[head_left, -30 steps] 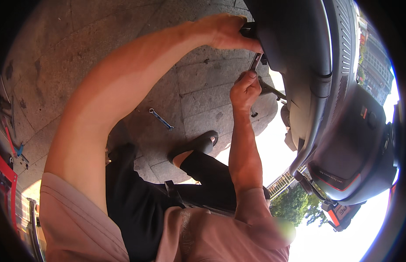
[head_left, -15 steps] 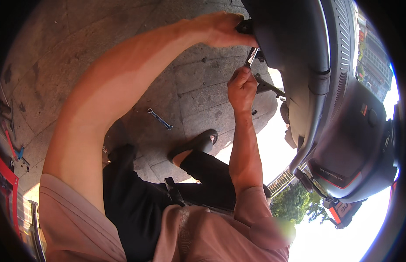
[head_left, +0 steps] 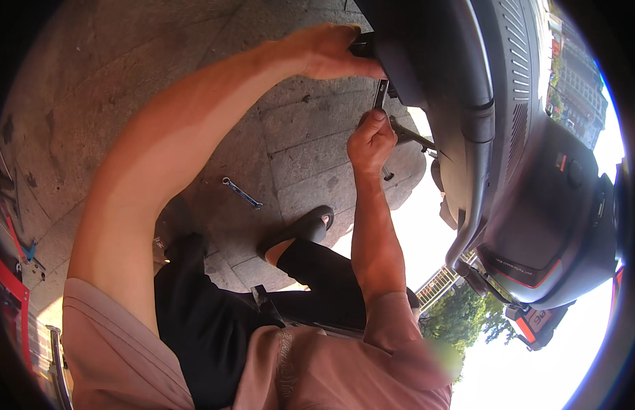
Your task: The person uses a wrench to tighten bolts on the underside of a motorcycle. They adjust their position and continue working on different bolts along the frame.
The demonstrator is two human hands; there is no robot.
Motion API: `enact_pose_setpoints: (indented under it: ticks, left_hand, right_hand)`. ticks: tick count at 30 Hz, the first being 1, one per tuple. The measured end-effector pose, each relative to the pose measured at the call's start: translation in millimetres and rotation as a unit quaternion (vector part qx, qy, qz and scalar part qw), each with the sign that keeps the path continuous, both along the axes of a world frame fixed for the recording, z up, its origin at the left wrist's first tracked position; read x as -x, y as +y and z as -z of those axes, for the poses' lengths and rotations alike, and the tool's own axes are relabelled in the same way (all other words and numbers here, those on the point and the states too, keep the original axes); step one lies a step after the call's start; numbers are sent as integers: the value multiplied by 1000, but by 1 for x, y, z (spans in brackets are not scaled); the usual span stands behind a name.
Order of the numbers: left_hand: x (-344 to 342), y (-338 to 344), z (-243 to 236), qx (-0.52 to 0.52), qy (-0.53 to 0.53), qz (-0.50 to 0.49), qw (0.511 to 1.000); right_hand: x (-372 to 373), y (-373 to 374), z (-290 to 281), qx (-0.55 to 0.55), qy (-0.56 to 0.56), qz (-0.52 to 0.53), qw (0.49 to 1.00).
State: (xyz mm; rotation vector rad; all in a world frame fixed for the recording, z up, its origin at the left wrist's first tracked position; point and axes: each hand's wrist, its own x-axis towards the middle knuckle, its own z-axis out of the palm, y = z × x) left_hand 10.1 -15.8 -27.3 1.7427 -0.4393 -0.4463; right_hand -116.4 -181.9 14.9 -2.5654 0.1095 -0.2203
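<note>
My left hand (head_left: 338,55) is closed around a black part (head_left: 363,45) at the edge of the dark scooter (head_left: 434,51), its thumb reaching along below that part; its other fingertips are partly hidden. Just below it, my right hand (head_left: 372,141) grips a metal tool (head_left: 380,94) that looks like a wrench, its upper end reaching under the body panel. A dark kickstand-like bar (head_left: 416,139) with a spring passes behind the right hand. A combination wrench (head_left: 242,193) lies on the paving below my left forearm.
Stone paving (head_left: 194,41) surrounds my legs and sandalled foot (head_left: 307,225). A red metal frame (head_left: 13,280) and scattered tools (head_left: 25,251) are at the far left. The scooter's rear section (head_left: 539,219) fills the right, with a railing (head_left: 440,287), trees and a building beyond.
The scooter and both hands appear a little further left in the picture, as the view shifts. My right hand stays on the tool and my left on the black part.
</note>
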Motion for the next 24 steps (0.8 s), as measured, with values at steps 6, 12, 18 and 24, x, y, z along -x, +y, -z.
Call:
enact_pose_setpoints:
  ticks: [6, 12, 18, 24]
  left_hand:
    - [1, -1, 5, 5, -12, -24, 1000]
    - [-3, -1, 9, 11, -14, 5, 1000]
    - [-1, -1, 10, 20, -8, -17, 1000]
    - [5, 2, -4, -10, 18, -3, 1000]
  right_hand:
    - [7, 85, 54, -184, -29, 166, 968]
    - [6, 60, 53, -183, 37, 119, 975]
    - [-26, -26, -87, 144, 171, -73, 972]
    - [-3, -25, -35, 122, 32, -50, 991]
